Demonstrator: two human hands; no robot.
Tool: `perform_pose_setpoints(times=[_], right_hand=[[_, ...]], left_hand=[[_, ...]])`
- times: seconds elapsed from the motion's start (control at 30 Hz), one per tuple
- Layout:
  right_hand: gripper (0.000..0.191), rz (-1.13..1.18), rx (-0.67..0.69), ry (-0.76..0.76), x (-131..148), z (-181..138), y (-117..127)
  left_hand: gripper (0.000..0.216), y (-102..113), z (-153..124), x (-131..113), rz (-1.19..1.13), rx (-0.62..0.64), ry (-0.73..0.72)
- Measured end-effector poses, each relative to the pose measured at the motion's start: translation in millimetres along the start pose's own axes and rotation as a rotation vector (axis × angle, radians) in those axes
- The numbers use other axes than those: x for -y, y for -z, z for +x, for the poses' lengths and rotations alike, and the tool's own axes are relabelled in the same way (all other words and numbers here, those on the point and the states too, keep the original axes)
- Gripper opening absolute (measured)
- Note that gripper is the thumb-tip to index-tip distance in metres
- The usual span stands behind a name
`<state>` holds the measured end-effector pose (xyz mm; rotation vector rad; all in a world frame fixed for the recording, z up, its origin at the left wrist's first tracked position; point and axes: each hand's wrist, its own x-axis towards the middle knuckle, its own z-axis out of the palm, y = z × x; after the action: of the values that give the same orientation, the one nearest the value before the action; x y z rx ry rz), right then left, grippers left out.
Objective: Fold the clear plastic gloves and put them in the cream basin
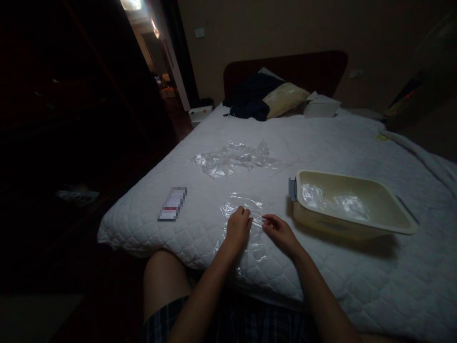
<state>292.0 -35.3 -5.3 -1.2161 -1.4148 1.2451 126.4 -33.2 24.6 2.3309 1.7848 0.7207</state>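
Note:
A clear plastic bag (pixel 259 250) lies flat and wrinkled on the white quilted bed cover in front of me. My left hand (pixel 239 226) rests over its middle, fingers curled down and closed on the film. Just to the right, my right hand (pixel 280 233) hovers by the bag's right edge, its fingers loosely bent and a little apart, with nothing visible between them. Farther up the bed lies a crumpled heap of clear plastic bags (pixel 232 159). Right of my hands stands a cream plastic bin (pixel 357 228) with grey side clips, holding some folded clear plastic (pixel 352 207).
A phone (pixel 172 204) with a blurred screen lies on the bed cover (pixel 200 228) to the left. Dark clothing (pixel 253 97), a beige pillow (pixel 285 99) and a white box (pixel 321 105) sit by the headboard (pixel 314 64). The bed's left edge drops to a dark floor.

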Motion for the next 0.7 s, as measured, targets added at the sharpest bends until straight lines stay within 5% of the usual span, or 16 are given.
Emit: perform_pose_setpoints(times=[0.23,0.5,0.7], right_hand=[[0.025,-0.178,-0.027,0.057,-5.3,0.3,-3.3],[0.017,-0.248,-0.051,0.13,-3.9,-2.0,-1.3],[0.022,-0.201,-0.031,0.121,3.5,-1.2,-2.8]], left_hand=[[0.017,-0.6,2.3,1.8,-0.019,0.004,0.114],[0.018,12.4,-1.3,12.2,-0.308,-0.169,0.189],[0.019,19.1,-7.1,9.8,-0.326,0.122,-0.109]])
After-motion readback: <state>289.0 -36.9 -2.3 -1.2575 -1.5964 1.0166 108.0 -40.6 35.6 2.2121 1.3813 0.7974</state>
